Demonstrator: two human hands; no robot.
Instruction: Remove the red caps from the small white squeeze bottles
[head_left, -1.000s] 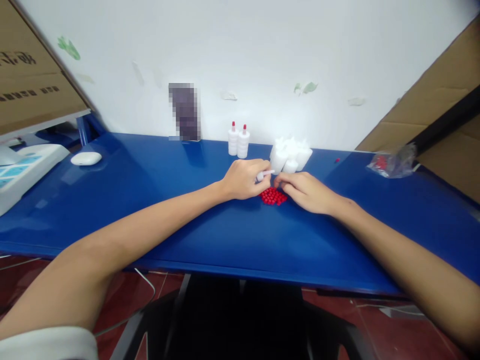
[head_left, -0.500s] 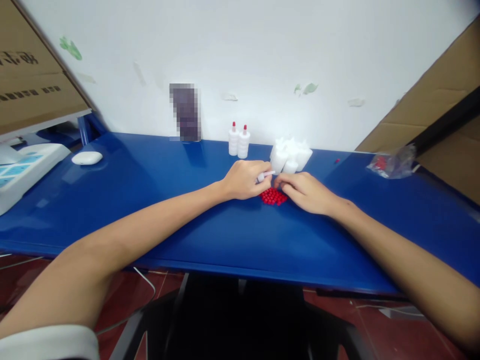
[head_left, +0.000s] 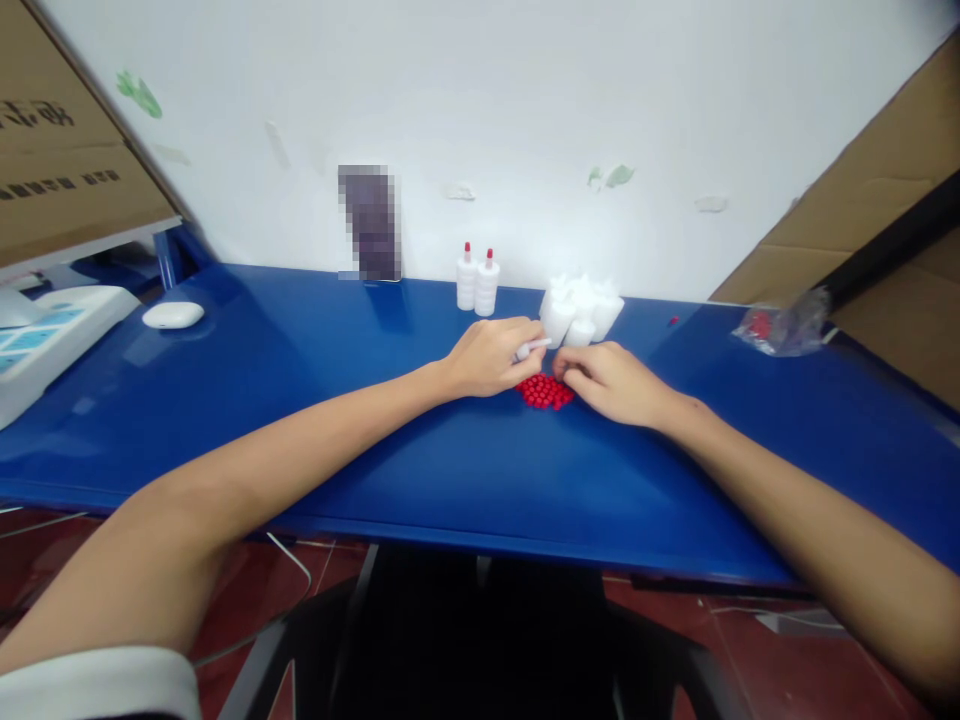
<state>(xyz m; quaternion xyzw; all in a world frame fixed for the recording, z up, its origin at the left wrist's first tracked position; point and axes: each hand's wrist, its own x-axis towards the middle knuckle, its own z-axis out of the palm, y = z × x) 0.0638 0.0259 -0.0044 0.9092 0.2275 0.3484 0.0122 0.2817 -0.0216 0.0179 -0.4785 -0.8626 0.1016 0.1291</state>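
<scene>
- Our left hand (head_left: 491, 357) is curled around a small white bottle (head_left: 531, 348). The fingers press it from both sides, and its thin tip pokes out toward the right.
- Our right hand (head_left: 611, 382) rests just beside it, with the fingers bent down onto the pile of red caps (head_left: 546, 392). We cannot tell if the fingertips pinch a cap or only touch the pile, because the hand hides them.
- The pile sits in the middle of the blue bench (head_left: 300, 400), a bit nearer the back edge, right between our two hands.
- We think the step in hand is picking a red cap while the bottle is held ready.
- The caps are tiny and lie close together. Lifting one calls for a soft pinch with two fingertips, so the others do not roll off.
- The bottle tip is thin, so a cap would have to line up straight with it.
- Just behind our hands stands a bunch of plain white bottles (head_left: 581, 308).
- Two capped bottles (head_left: 477, 281) stand near the back edge.
- A clear bag (head_left: 784, 327) lies toward the right end, and a white case (head_left: 173, 315) toward the left end.
</scene>
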